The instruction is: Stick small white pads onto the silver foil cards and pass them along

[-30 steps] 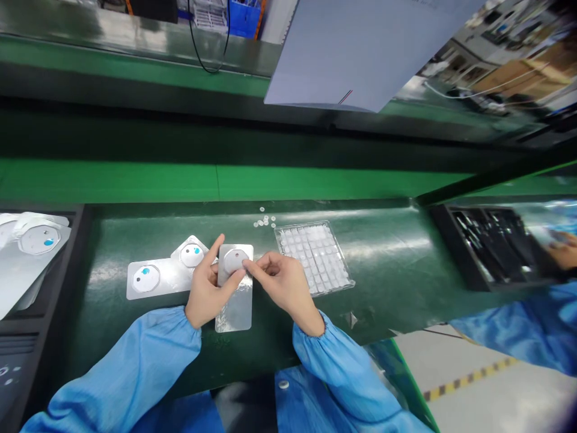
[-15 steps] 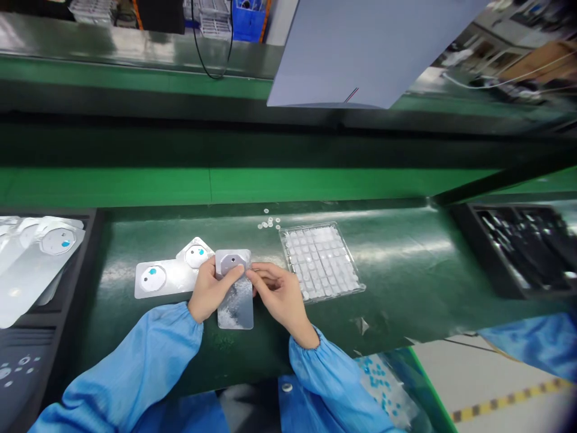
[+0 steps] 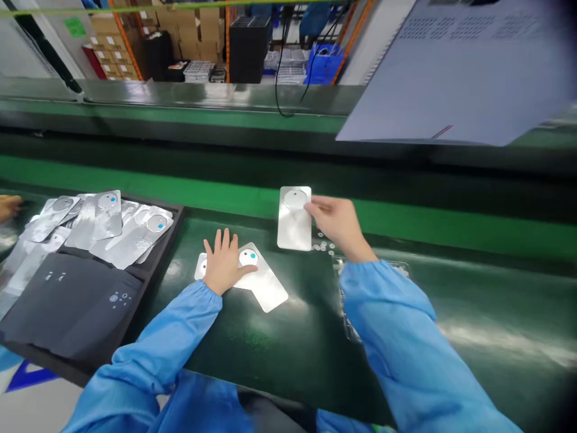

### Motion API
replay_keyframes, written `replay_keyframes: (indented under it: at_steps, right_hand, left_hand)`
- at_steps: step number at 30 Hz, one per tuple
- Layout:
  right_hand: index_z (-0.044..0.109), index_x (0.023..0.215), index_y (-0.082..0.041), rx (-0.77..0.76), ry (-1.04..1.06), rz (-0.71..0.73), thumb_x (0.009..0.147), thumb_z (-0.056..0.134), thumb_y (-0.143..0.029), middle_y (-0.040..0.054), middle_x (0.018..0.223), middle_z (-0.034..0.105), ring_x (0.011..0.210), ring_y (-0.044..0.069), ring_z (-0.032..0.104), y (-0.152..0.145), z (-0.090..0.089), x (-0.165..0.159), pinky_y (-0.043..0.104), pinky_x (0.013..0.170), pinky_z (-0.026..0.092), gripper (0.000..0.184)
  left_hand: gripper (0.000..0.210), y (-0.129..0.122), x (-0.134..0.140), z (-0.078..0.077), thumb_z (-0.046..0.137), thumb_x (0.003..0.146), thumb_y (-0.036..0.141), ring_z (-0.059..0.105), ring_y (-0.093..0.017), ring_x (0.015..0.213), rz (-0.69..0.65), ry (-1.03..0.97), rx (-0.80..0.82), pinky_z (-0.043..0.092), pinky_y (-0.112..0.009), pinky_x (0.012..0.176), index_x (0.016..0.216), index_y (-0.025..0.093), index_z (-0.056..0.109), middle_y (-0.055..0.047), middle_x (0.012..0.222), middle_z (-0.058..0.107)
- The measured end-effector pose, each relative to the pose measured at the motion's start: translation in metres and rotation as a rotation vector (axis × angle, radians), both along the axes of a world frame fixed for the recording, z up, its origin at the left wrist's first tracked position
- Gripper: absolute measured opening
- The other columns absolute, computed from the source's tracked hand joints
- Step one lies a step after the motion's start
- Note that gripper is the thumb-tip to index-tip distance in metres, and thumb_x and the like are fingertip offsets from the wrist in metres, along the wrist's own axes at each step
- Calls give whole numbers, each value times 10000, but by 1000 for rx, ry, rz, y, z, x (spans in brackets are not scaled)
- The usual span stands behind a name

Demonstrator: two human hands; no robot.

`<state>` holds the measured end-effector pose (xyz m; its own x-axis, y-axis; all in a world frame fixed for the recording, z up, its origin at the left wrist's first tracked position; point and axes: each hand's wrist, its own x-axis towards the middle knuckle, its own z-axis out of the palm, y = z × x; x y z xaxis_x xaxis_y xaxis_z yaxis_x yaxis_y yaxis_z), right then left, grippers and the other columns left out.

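A: In the head view, where is the silver card (image 3: 294,231)?
B: In the middle of the clock. The right hand (image 3: 341,225) pinches its right edge with thumb and fingers.
A: And the left hand (image 3: 225,267)?
B: At eight o'clock, fingers spread wide over two more silver cards (image 3: 270,290). I can't tell if it pushes down. Those cards lie one partly over the other.
A: What's the table like?
B: The table (image 3: 500,319) is dark green and shiny, with a bright green strip (image 3: 225,192) along the back. Tiny white rings (image 3: 323,246) sit close to the pinched card, at four o'clock. A clear tray (image 3: 349,328) is half hidden by the right sleeve (image 3: 390,322).
A: What's at nine o'clock?
B: A black tray (image 3: 148,285) full of silver cards, and another person's hand (image 3: 9,206).
A: And the room?
B: Brown boxes (image 3: 193,27) at eleven, a blue bin (image 3: 324,63) just past twelve, and a big white sheet (image 3: 451,78) at two.
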<state>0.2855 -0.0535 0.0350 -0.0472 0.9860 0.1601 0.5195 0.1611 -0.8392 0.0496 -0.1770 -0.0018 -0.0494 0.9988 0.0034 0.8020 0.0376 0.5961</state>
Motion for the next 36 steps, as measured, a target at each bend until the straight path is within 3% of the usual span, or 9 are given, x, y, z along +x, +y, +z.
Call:
replay_keyframes:
  at_steps: [2,4,7,9,14,20,23,26,36]
  right_hand:
    - [751,1092,-79,85,-170,-18,887,704,-355,213,1037,764,967,336,719,7,7,-3,469,872,567,347]
    - [739,1111,-93,99,-240,108,923,667,-359,220,1126,747,1055,330,699,-18,1,-7,466,949,535,334]
    - [739,991,-160,-104,-124,464,954,642,-471,101,941,772,830,241,704,-90,-22,-15,349,772,553,327]
    - [688,825,-171,-244,51,496,980,597,-499,34,743,717,658,182,630,-134,-38,-21,278,620,491,374]
    - [602,757,-188,-395,279,410,1004,551,-516,-31,586,581,502,126,476,-174,-48,-23,243,484,364,413]
    - [747,1067,-229,16,3,97,1039,549,-380,64,906,760,684,197,685,-170,-28,-4,300,608,558,251]
    - [755,1174,-275,207,-71,200,1052,530,-267,69,1002,754,847,215,721,-169,-28,-5,332,770,618,256]
    - [747,1241,-282,251,-107,259,1052,515,-205,85,1068,733,929,219,724,-167,-38,-11,333,821,632,309]
    - [767,1220,-296,241,-88,193,1043,555,-225,68,1001,750,867,206,734,-162,-49,-15,322,789,645,285]
  left_hand:
    - [580,2,-7,-1,926,675,329,189,-496,1552,-80,70,-48,9,-789,1172,1157,157,652,-272,1575,431]
    - [473,4,-10,0,925,652,289,334,-472,1503,-137,-19,-36,60,-772,1187,1021,189,647,-206,1455,572]
    - [465,0,-5,3,875,726,338,711,-359,1088,-154,-437,-114,435,-652,1077,1069,205,591,-91,1024,754]
    - [541,-6,6,4,855,768,397,750,-270,836,-112,-796,-193,587,-476,880,1180,204,564,-46,863,758]
    - [468,-22,43,-11,813,819,449,760,-272,951,-8,-1300,-289,605,-386,871,1137,136,670,-137,1052,779]
    - [448,-28,54,-18,793,786,325,758,-237,781,64,-1158,-255,611,-339,720,1181,154,670,-63,892,787]
    - [325,-30,54,-17,747,804,278,742,-228,875,55,-994,-146,593,-324,786,1100,151,711,-65,980,783]
    - [308,-33,54,-18,730,846,293,720,-234,994,23,-902,-83,566,-329,887,1120,151,719,-80,1088,770]
    - [375,-37,50,-22,605,949,327,691,-273,1166,-104,-1045,-210,538,-375,1024,1271,157,695,-92,1255,742]
